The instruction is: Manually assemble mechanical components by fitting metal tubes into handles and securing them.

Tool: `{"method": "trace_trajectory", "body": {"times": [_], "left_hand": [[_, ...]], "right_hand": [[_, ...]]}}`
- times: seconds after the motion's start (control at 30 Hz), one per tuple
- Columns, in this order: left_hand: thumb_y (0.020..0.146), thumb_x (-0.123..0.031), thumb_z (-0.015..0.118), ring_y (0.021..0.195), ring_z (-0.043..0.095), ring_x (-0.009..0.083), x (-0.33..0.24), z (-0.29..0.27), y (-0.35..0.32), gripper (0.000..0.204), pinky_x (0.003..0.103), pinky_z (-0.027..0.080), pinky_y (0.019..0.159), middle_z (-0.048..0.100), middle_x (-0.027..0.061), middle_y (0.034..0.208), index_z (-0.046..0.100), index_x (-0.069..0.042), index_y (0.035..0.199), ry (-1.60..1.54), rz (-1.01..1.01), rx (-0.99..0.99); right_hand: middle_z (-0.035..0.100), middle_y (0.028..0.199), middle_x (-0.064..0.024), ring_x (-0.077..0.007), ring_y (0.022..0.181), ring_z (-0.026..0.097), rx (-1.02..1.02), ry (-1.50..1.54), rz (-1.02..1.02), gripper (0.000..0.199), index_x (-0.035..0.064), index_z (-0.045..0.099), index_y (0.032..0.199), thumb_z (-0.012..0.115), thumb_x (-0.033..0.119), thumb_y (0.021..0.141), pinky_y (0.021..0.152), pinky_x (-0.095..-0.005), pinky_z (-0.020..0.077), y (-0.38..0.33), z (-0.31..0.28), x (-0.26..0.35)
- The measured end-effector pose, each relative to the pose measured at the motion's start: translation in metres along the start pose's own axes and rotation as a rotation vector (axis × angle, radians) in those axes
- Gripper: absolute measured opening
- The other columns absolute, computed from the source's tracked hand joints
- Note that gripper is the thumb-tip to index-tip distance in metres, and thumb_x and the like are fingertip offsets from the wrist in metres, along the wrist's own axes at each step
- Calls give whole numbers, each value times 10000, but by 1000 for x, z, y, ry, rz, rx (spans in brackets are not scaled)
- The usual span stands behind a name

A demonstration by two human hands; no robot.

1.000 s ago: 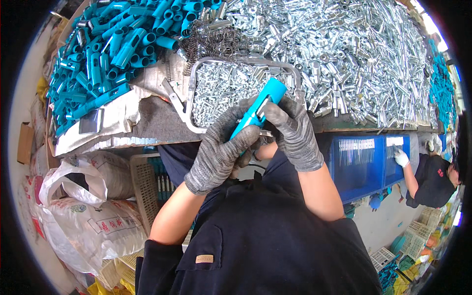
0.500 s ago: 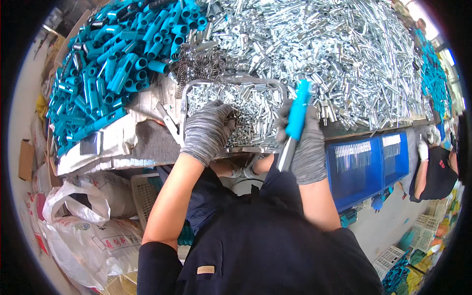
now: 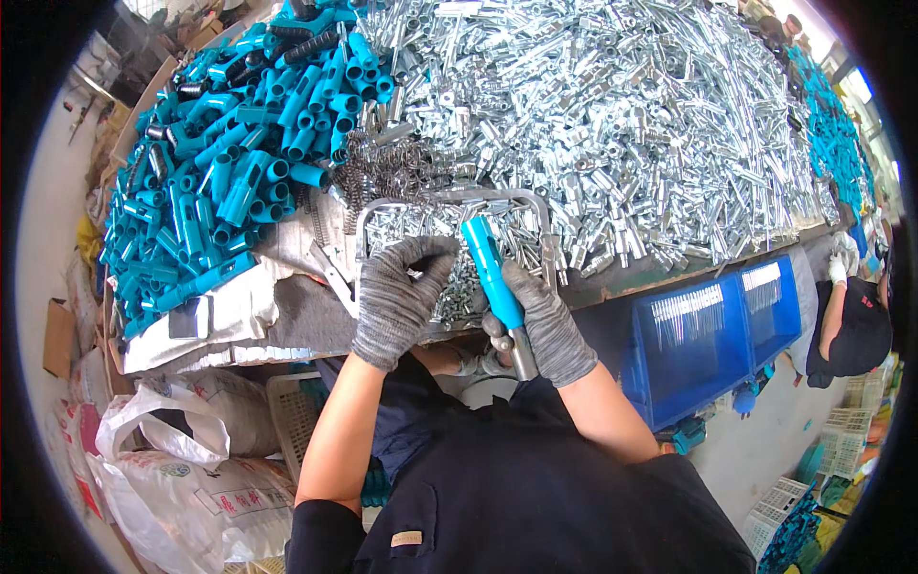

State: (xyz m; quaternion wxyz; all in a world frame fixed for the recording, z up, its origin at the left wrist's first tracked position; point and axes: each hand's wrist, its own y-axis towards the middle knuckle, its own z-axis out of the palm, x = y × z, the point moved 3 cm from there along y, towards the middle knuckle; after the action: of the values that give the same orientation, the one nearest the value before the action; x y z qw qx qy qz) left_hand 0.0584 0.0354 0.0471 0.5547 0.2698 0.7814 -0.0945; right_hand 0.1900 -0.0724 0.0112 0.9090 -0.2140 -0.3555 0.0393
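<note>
The right hand's grip [image 3: 547, 325], in a grey knit glove, is closed around a blue plastic tube with a metal rod sticking out below [image 3: 494, 287]. The tube stands nearly upright over the near edge of the desk [image 3: 287, 325]. The left hand [image 3: 397, 301], also gloved, has its fingers curled down into a small metal tray of shiny little parts [image 3: 382, 212], just beside the tube. Behind lie a heap of blue plastic tubes [image 3: 229, 172] and a big pile of silver metal pieces [image 3: 622, 124].
</note>
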Motion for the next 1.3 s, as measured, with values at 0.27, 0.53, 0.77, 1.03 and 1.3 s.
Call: {"method": "trace_trajectory", "body": {"times": [0.27, 0.53, 0.77, 1.03, 1.3], "left_hand": [[801, -66, 674, 725, 645, 145, -35, 6, -4, 153, 281, 509, 674, 688, 93, 808, 687, -38, 951, 121, 112, 53], [761, -89, 743, 671, 617, 104, -29, 12, 4, 145, 256, 500, 611, 666, 63, 739, 660, -19, 855, -190, -138, 264], [804, -142, 730, 718, 581, 87, -31, 12, 11, 203, 249, 480, 666, 644, 33, 775, 631, -6, 918, -471, -313, 446], [801, -209, 669, 756, 638, 237, -8, 2, 28, 200, 367, 494, 709, 658, 109, 791, 675, -50, 923, 637, -13, 380], [789, -220, 649, 820, 633, 311, 8, 5, 18, 188, 406, 493, 724, 652, 125, 874, 671, -106, 936, 770, 2, 236]], "right_hand": [[608, 669, -38, -111, 449, 542, -50, -87, -82, 391, 83, 601, 936, 573, 470, 883, 386, -225, 440, -1, 3, 1], [584, 596, -48, -108, 462, 547, -67, -213, -169, 383, 94, 588, 981, 565, 466, 891, 414, -224, 433, -9, -2, 8], [604, 718, -39, -109, 533, 559, 108, -143, -143, 465, 73, 528, 1162, 599, 435, 879, 446, -235, 458, -18, 9, 17], [601, 760, -25, -67, 542, 549, -76, -279, -279, 405, 54, 531, 1170, 573, 361, 909, 447, -208, 444, -10, -13, 30], [609, 821, -82, -122, 630, 587, 33, 125, -72, 482, 35, 460, 1289, 508, 364, 939, 448, -234, 463, -4, -7, 19]]}}
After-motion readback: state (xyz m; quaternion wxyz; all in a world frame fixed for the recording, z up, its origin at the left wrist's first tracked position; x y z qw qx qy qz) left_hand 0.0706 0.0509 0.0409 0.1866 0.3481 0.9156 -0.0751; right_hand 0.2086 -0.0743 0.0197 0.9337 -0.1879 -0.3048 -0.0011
